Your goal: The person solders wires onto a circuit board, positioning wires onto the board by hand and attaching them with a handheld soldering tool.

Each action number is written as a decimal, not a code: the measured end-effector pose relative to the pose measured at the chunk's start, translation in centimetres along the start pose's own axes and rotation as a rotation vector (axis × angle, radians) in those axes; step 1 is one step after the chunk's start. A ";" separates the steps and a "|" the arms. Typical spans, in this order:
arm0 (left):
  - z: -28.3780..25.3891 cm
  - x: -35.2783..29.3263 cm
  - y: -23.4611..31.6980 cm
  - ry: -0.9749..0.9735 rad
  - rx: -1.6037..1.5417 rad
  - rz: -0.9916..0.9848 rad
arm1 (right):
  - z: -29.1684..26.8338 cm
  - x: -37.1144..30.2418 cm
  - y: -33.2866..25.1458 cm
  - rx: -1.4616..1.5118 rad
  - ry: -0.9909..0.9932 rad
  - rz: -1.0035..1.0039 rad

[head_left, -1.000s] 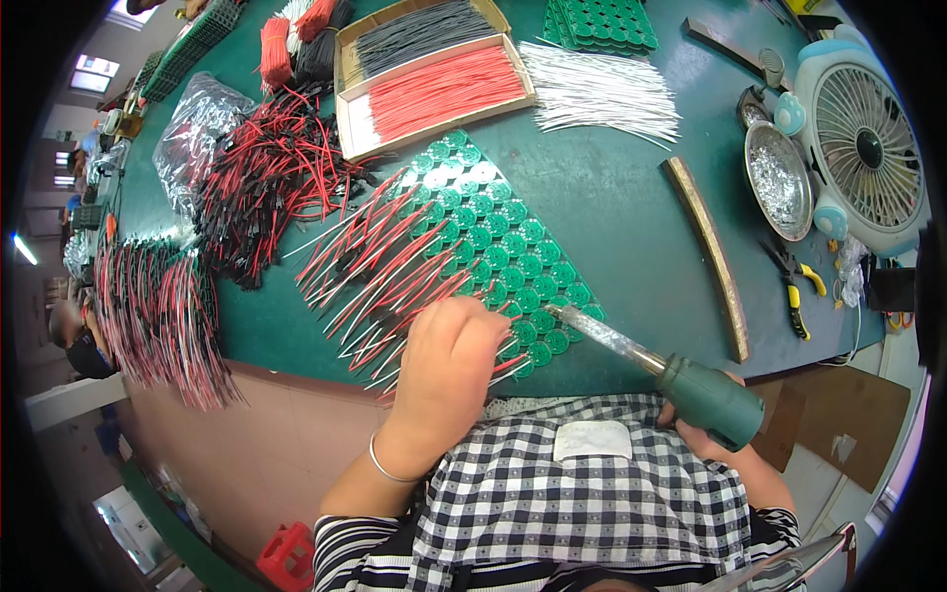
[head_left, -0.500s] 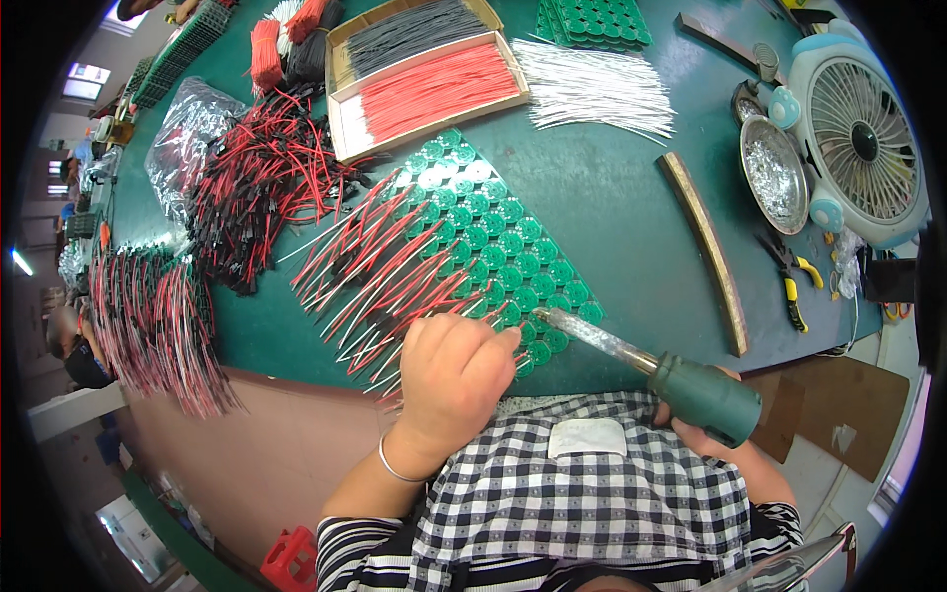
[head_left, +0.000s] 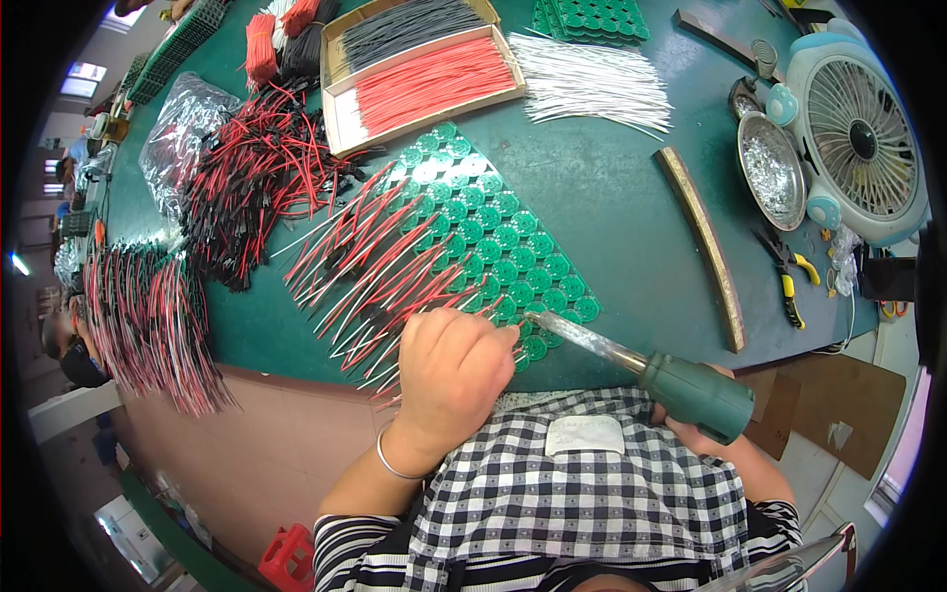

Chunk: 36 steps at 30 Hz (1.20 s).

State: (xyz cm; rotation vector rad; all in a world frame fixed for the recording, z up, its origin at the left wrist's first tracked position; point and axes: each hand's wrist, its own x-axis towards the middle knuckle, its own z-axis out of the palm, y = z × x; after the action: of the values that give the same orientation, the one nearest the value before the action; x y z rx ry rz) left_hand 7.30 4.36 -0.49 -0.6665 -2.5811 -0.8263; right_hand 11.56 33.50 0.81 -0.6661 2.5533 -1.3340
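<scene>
Holding soldering iron [head_left: 683, 389]: right hand [head_left: 691, 437] | left hand [head_left: 456, 367]: at green circuit-board sheet [head_left: 505, 237]

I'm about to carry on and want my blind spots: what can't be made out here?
Head view:
- Right hand: grip mostly hidden behind the iron.
- Left hand: anything inside it is hidden by the hand itself.
- Tip of the iron: too small to tell whether it touches the board.
- Stacked boards: far end cut off by the top edge.
</scene>
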 end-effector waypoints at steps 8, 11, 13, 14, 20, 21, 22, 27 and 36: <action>0.1 0.0 0.1 0.001 -0.016 -0.008 | 0.2 0.4 0.2 -0.053 0.016 -0.097; 0.2 0.0 0.0 0.007 -0.015 -0.007 | 0.2 0.3 0.1 -0.114 0.019 -0.102; 0.2 0.0 0.0 0.014 -0.015 -0.004 | -0.1 0.3 0.0 0.063 -0.015 -0.019; 0.2 0.0 0.0 0.014 -0.014 -0.003 | 0.1 -0.4 0.4 0.061 -0.015 -0.019; 0.3 0.0 0.1 0.019 0.002 -0.012 | -0.9 -0.4 -1.3 0.256 0.030 0.214; 0.3 0.0 0.1 0.013 0.009 -0.020 | -1.0 -0.4 -1.6 0.311 0.032 0.237; 0.3 0.0 0.1 0.014 0.009 -0.019 | -1.1 -0.3 -1.7 0.366 0.034 0.260; 0.4 0.1 0.2 0.055 -0.022 -0.126 | -0.7 -0.1 -1.2 0.253 0.020 0.080; 0.8 0.1 0.1 0.065 0.003 -0.142 | -0.5 0.6 -1.3 0.196 0.009 0.039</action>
State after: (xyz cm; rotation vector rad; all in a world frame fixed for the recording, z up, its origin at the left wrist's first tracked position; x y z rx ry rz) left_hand 7.12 4.98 -0.95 -0.4518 -2.5934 -0.8720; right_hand 11.25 32.92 2.15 -0.5711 2.3872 -1.5505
